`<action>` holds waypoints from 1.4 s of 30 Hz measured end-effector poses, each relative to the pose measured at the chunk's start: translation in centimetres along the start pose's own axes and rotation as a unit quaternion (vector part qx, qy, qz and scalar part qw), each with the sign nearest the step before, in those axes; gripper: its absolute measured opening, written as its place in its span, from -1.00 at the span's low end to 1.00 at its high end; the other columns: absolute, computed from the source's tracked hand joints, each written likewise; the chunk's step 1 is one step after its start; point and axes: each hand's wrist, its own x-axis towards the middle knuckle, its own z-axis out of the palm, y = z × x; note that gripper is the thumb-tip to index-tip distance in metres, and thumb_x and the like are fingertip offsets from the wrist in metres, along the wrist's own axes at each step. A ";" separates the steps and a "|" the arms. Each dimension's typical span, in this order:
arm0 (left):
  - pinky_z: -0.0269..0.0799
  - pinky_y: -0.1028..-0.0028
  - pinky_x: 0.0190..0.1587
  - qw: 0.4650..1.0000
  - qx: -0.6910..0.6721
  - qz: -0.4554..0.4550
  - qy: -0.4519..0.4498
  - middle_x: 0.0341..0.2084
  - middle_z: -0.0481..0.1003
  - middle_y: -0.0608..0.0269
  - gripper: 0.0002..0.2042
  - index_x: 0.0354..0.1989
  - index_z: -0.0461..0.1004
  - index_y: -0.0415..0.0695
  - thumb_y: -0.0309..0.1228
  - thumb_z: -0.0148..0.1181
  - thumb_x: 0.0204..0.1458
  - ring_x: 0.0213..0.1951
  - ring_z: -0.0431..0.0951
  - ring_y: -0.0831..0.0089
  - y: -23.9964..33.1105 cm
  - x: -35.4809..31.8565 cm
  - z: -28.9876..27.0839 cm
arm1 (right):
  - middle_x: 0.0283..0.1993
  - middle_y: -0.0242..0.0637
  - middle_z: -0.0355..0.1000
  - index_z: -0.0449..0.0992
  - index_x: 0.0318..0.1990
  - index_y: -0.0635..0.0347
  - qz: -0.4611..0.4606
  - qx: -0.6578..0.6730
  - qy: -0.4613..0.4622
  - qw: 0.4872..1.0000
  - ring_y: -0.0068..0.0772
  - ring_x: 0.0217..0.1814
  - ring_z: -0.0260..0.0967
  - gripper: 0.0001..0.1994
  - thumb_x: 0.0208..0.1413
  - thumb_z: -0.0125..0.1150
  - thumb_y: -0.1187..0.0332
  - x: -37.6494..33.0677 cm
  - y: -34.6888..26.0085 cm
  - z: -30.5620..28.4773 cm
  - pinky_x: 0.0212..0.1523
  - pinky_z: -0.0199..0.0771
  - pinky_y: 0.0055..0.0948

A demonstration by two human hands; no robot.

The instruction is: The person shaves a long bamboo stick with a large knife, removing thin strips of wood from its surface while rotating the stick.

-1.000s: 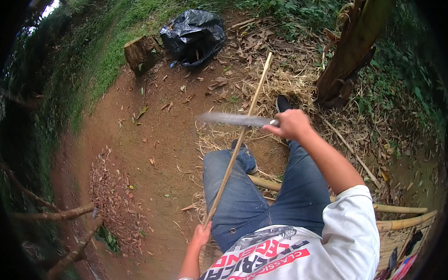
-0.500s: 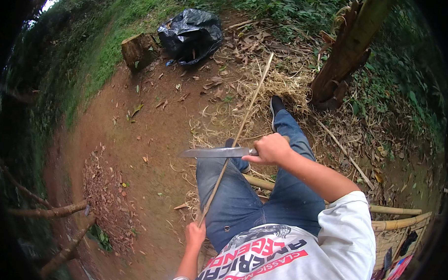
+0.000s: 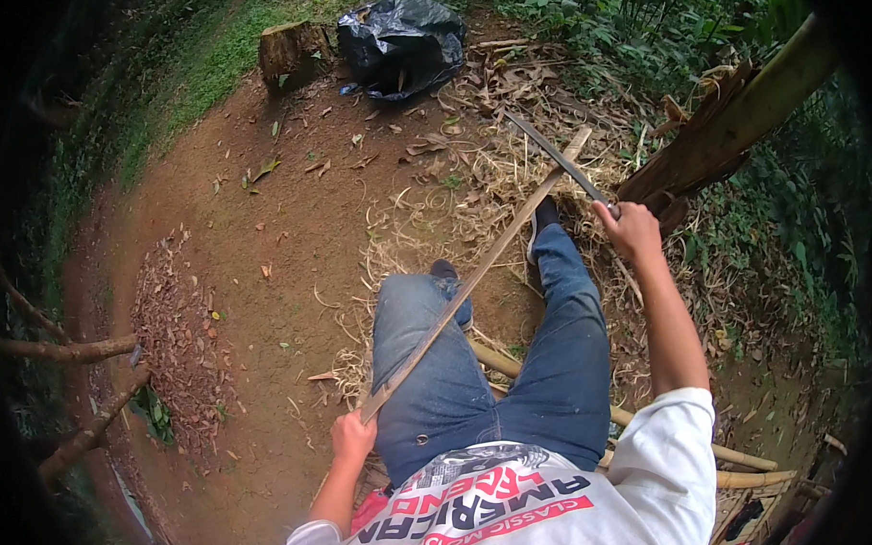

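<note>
**Blade carried to the far end of the strip**

Head view. The person sits on bare earth with legs in blue jeans (image 3: pixel 490 370) stretched forward. The left hand (image 3: pixel 353 438) has its grip closed round the near end of a long bamboo strip (image 3: pixel 474 283), which runs diagonally up and to the right over the left knee, its far tip reaching the heap of dry shavings (image 3: pixel 457 206) on the ground. The right hand (image 3: pixel 632 229) has its grip closed on the handle of a long knife (image 3: pixel 560 162). Half a second ago the blade lay crosswise near the middle of the strip; it now stands beyond the right foot, its edge meeting the strip just short of the far tip, and the right arm is fully extended. Judged from this, one paring stroke along the strip has run its length. Further bamboo poles (image 3: pixel 727 456) lie under the legs at right; a black plastic bag (image 3: pixel 401 41) and a stump (image 3: pixel 292 51) sit near the grass at the top edge of the earth patch.
</note>
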 end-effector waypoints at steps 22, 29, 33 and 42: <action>0.48 0.00 -0.24 0.997 -0.026 -0.054 -0.045 -0.49 0.53 -0.21 -0.71 -0.39 0.61 -0.15 -0.15 0.21 -0.01 -0.33 0.56 -0.19 -0.5 0.5 0.0 | -0.50 0.03 0.49 0.59 -0.43 0.29 0.059 0.090 0.061 0.992 0.05 -0.37 0.51 -0.35 0.15 0.03 -0.26 2.0 1.2 1.6 -0.29 0.41 -0.09; 0.44 0.00 -0.31 0.997 -0.064 -0.024 -0.026 -0.55 0.48 -0.25 -0.69 -0.49 0.57 -0.23 -0.18 0.21 0.02 -0.37 0.53 -0.22 0.3 1.1 0.7 | -0.57 0.01 0.46 0.61 -0.35 0.32 -0.054 0.187 0.026 0.980 0.02 -0.50 0.41 -0.46 0.15 0.16 -0.11 -2.9 0.0 4.5 -0.38 0.38 -0.18; 0.43 0.01 -0.32 0.996 -0.072 -0.038 -0.048 -0.54 0.48 -0.27 -0.65 -0.48 0.57 -0.25 -0.14 0.20 0.04 -0.37 0.52 -0.23 0.4 1.1 -0.3 | -0.54 0.05 0.50 0.62 -0.28 0.38 -0.097 0.278 -0.140 0.945 -0.11 -0.48 0.50 -0.45 0.15 0.17 -0.09 -8.7 -5.3 10.2 -0.38 0.42 -0.18; 0.39 0.07 -0.38 0.982 -0.135 -0.058 -0.116 -0.54 0.45 -0.28 -0.58 -0.49 0.55 -0.28 -0.08 0.17 0.10 -0.37 0.51 -0.22 -0.5 1.6 0.4 | -0.69 -0.09 0.42 0.49 -0.62 0.18 -0.318 0.127 -0.087 0.935 0.01 -0.60 0.46 -0.39 -0.05 0.22 -0.29 -11.5 -12.0 9.4 -0.55 0.45 -0.14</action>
